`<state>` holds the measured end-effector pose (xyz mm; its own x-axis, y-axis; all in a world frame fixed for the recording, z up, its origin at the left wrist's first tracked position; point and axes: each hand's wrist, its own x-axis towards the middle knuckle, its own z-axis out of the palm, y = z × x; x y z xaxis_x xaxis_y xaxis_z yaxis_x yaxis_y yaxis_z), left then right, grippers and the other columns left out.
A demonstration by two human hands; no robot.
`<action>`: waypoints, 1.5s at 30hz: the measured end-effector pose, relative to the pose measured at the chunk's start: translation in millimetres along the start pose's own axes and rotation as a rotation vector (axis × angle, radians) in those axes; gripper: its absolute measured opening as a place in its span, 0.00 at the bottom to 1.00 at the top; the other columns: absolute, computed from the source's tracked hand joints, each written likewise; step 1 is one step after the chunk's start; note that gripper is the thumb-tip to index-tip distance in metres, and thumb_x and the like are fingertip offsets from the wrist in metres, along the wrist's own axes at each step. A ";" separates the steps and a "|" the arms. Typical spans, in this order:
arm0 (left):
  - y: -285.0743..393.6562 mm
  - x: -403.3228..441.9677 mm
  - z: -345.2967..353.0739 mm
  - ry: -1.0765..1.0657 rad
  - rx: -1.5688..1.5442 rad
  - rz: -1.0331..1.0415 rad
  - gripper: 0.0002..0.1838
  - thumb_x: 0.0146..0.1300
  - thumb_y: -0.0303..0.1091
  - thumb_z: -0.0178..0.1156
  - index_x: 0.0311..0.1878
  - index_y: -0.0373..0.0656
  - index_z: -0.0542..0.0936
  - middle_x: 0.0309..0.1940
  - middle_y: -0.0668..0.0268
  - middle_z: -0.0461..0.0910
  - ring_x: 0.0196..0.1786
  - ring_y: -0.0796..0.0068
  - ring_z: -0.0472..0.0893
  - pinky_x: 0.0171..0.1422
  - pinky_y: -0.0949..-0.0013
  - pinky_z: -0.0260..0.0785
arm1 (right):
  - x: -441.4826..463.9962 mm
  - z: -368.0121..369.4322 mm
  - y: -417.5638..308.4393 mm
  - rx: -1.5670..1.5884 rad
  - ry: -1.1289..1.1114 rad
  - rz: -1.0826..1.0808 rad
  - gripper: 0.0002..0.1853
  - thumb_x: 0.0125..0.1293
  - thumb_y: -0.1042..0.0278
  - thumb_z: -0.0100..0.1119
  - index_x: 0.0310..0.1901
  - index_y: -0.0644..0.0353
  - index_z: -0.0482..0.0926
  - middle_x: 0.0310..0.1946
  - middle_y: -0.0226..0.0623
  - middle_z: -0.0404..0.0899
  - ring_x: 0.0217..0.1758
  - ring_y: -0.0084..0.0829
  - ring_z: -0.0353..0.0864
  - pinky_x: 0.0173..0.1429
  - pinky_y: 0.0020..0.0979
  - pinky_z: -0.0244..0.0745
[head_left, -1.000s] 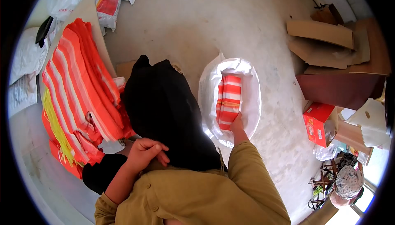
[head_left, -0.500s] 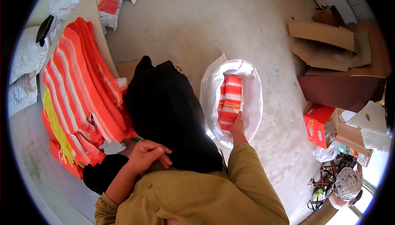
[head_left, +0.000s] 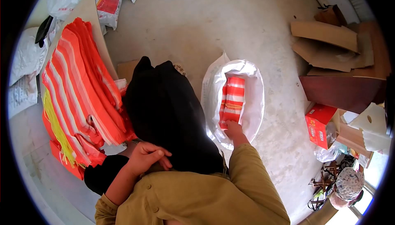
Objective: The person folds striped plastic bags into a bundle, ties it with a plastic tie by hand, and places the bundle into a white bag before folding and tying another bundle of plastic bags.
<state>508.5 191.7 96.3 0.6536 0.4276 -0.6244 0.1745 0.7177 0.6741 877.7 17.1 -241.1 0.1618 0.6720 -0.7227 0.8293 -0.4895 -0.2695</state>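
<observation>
My right hand (head_left: 234, 130) reaches into an upright white woven sack (head_left: 256, 105), its fingers curled at the near end of a folded bundle of red-and-white striped cloth (head_left: 235, 94). Part of that hand is hidden by the sack's rim. A thin orange-yellow band crosses the bundle. Over my lap, my left hand (head_left: 150, 157) rests beside my black-trousered leg (head_left: 164, 109) with its fingers loosely apart, holding nothing. Left of the leg lies a pile of red, orange and white striped cloths (head_left: 82, 89), with yellow strings (head_left: 56, 122) along its near left side.
White printed sacks (head_left: 86, 2) lie at the upper left. On the right, an opened cardboard box (head_left: 325, 35) sits on a dark red piece of furniture (head_left: 341, 91). A red box (head_left: 319, 125) and a patterned cap (head_left: 349, 183) are below it. Concrete floor (head_left: 185, 23) lies ahead.
My right hand has shifted from the bundle's lower right side to its near end, and its fingers look more curled. My left hand stays at my lap.
</observation>
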 end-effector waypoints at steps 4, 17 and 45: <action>1.8 -0.1 -0.3 -0.004 -0.008 0.002 0.16 0.81 0.35 0.58 0.50 0.28 0.86 0.35 0.48 0.90 0.36 0.59 0.91 0.43 0.61 0.87 | 1.3 -1.2 1.1 -0.029 -0.035 -0.061 0.24 0.62 0.61 0.68 0.61 0.52 0.83 0.60 0.42 0.84 0.65 0.44 0.82 0.66 0.44 0.79; 1.5 0.4 -3.8 -0.057 -0.044 -0.021 0.14 0.81 0.30 0.56 0.53 0.28 0.86 0.38 0.49 0.90 0.40 0.61 0.91 0.48 0.61 0.87 | 26.0 -52.0 -24.0 0.423 0.343 0.185 0.19 0.69 0.70 0.61 0.61 0.55 0.81 0.58 0.47 0.83 0.61 0.49 0.83 0.65 0.45 0.80; 10.1 -0.8 -13.3 -0.089 -0.031 -0.096 0.13 0.79 0.30 0.60 0.53 0.28 0.86 0.39 0.51 0.91 0.43 0.66 0.91 0.54 0.68 0.84 | 92.9 -56.0 0.0 0.033 0.243 -0.019 0.49 0.64 0.76 0.66 0.85 0.44 0.53 0.66 0.52 0.74 0.66 0.53 0.79 0.68 0.45 0.79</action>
<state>500.0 205.9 98.4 0.6978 0.3072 -0.6471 0.2173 0.7700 0.5999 922.6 110.7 -272.6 0.2736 0.7935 -0.5437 0.8161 -0.4906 -0.3054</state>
